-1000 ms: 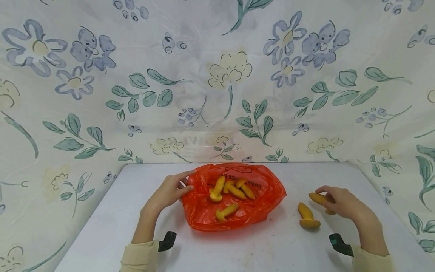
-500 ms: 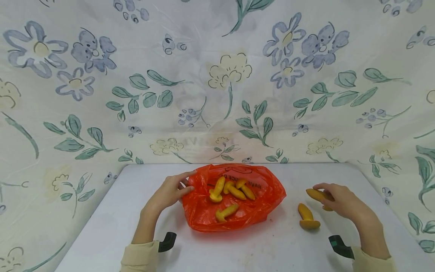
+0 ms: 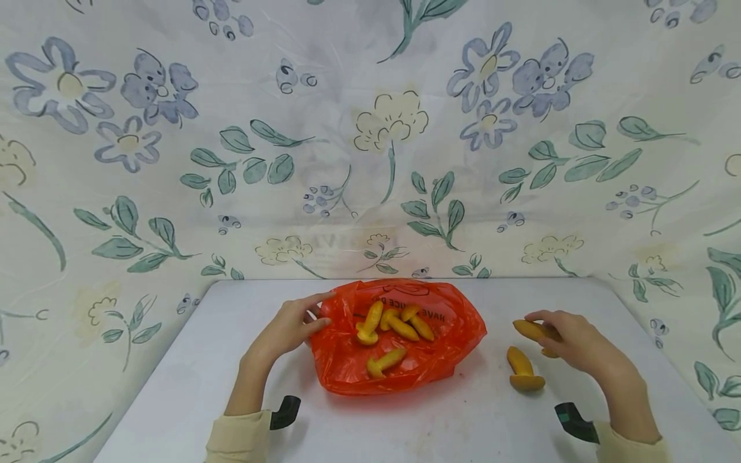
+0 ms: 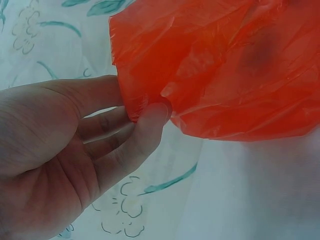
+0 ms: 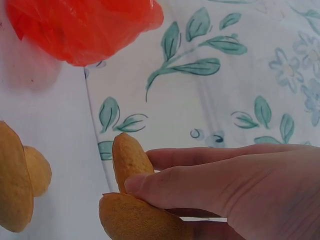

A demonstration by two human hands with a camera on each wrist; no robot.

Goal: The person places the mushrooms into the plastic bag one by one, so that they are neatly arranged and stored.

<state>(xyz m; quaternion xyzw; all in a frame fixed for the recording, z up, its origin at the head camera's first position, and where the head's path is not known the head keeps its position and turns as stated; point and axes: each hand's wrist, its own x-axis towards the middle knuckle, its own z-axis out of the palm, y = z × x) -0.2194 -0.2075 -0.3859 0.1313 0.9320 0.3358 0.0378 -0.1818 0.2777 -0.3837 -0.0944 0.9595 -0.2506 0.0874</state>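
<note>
A red plastic bag (image 3: 341, 366) with dark print lies spread open on the table, several yellow-brown mushrooms (image 3: 402, 326) inside it. My left hand (image 3: 292, 325) grips the bag's left edge; in the left wrist view its fingers (image 4: 152, 120) pinch the red film. To the right of the bag, my right hand (image 3: 573, 337) holds another mushroom (image 3: 528, 330) by its stem, the cap hanging below the fingers. The right wrist view shows this mushroom's cap (image 5: 140, 217) close to the camera. One more mushroom (image 3: 523, 372) lies on the table between the bag and my right hand.
The white table (image 3: 440, 431) ends at a back edge just behind the bag. A floral cloth (image 3: 370, 161) hangs behind and around it. Dark wrist camera mounts (image 3: 576, 422) stick out from both sleeves.
My right hand has shifted left with the mushroom, a short way toward the bag. The left hand, the bag and the mushrooms in it stay where they were.
</note>
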